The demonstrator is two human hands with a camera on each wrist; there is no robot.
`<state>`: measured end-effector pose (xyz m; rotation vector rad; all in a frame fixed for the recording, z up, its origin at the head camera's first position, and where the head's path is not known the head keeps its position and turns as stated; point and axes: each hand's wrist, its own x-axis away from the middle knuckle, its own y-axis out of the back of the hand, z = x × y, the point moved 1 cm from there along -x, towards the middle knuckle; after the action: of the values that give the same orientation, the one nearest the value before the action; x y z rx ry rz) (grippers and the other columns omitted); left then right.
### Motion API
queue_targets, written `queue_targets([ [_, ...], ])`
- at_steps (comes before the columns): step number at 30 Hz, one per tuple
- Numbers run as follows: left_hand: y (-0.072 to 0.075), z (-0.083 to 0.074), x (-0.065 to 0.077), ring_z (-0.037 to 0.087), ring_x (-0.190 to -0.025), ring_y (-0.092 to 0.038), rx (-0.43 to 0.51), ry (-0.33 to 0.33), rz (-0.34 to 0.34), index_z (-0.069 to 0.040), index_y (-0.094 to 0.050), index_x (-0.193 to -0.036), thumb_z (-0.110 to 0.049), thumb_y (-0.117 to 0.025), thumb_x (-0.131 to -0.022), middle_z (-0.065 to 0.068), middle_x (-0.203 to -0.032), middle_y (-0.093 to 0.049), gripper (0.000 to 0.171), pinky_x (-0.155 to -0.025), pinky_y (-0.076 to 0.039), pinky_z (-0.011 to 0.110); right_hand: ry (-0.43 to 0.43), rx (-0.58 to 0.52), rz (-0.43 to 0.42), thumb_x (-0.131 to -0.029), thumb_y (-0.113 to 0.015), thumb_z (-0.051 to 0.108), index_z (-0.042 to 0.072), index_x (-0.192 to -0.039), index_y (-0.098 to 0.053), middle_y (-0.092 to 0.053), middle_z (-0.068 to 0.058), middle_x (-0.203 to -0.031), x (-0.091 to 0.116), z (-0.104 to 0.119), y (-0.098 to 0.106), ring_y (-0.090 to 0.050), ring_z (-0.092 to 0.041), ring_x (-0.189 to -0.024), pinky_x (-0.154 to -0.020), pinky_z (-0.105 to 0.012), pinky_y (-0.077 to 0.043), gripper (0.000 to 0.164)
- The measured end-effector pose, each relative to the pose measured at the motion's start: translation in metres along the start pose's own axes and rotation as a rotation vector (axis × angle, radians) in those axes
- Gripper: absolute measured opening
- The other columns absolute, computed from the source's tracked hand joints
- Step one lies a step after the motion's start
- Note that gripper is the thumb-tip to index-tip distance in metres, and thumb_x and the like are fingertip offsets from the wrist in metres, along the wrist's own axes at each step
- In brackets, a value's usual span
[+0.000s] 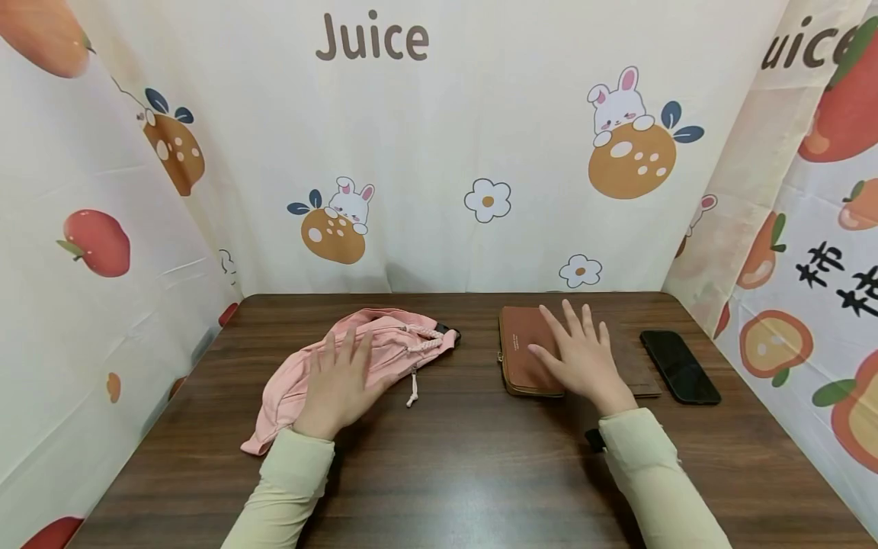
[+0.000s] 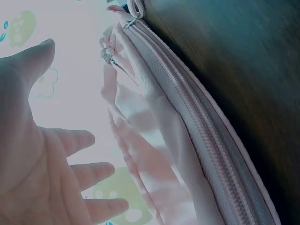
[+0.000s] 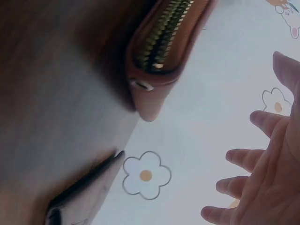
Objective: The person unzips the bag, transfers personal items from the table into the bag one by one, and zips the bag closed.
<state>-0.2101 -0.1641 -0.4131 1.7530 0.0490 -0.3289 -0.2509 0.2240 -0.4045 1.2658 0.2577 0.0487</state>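
Observation:
A pink cloth waist bag [image 1: 284,389] with zippers and braided cord pulls lies crumpled at the left of the table. My left hand [image 1: 338,389] is over it, fingers spread and straight; the left wrist view shows the palm beside the bag's long zipper [image 2: 187,112], gripping nothing. On the right, my right hand [image 1: 581,357] is held over a reddish-brown zip wallet [image 1: 523,347], its fingers also spread. A gap separates that hand from the wallet's brass-toothed zipper [image 3: 164,33] in the right wrist view. Part of the wallet is hidden behind the hand.
A flat, darker brown item [image 1: 634,366] lies right of the wallet, partly covered by my right hand. Beside it, near the table's right edge, is a black smartphone [image 1: 680,367]. Printed curtains [image 1: 439,137] stand behind and along both sides of the dark wooden table [image 1: 439,465].

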Motion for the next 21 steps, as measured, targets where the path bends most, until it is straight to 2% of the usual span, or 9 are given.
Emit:
queue_targets([
  [6,0.003,-0.003,-0.003,0.052,-0.139,-0.033,0.01,-0.068,-0.072,-0.005,-0.04,-0.148,-0.052,-0.061,-0.09,0.024,-0.151,-0.04,0.077,-0.107,-0.031,0.067,0.046,-0.036,-0.023,-0.097,-0.047,0.057,0.027,-0.157,-0.019,-0.011,-0.018,-0.164,-0.009,0.012,0.006,0.001,-0.048,-0.149,-0.114,-0.069,-0.002,0.073],
  [13,0.005,-0.009,-0.006,0.05,-0.132,-0.044,0.073,-0.151,-0.148,0.002,-0.046,-0.142,-0.04,-0.067,-0.09,0.027,-0.144,-0.047,0.069,-0.107,-0.039,0.057,0.124,-0.099,0.025,-0.099,-0.047,0.053,0.026,-0.157,-0.02,-0.015,-0.018,-0.163,-0.023,0.027,0.013,-0.004,-0.045,-0.15,-0.116,-0.066,-0.002,0.069],
  [21,0.004,-0.02,-0.007,0.041,-0.124,-0.055,0.156,-0.234,-0.221,0.007,-0.053,-0.133,-0.03,-0.07,-0.089,0.027,-0.134,-0.056,0.06,-0.104,-0.043,0.052,0.213,-0.116,0.001,-0.1,-0.051,0.044,0.021,-0.155,-0.029,-0.031,-0.017,-0.158,-0.04,0.046,0.011,-0.019,-0.044,-0.148,-0.119,-0.06,-0.012,0.064],
])
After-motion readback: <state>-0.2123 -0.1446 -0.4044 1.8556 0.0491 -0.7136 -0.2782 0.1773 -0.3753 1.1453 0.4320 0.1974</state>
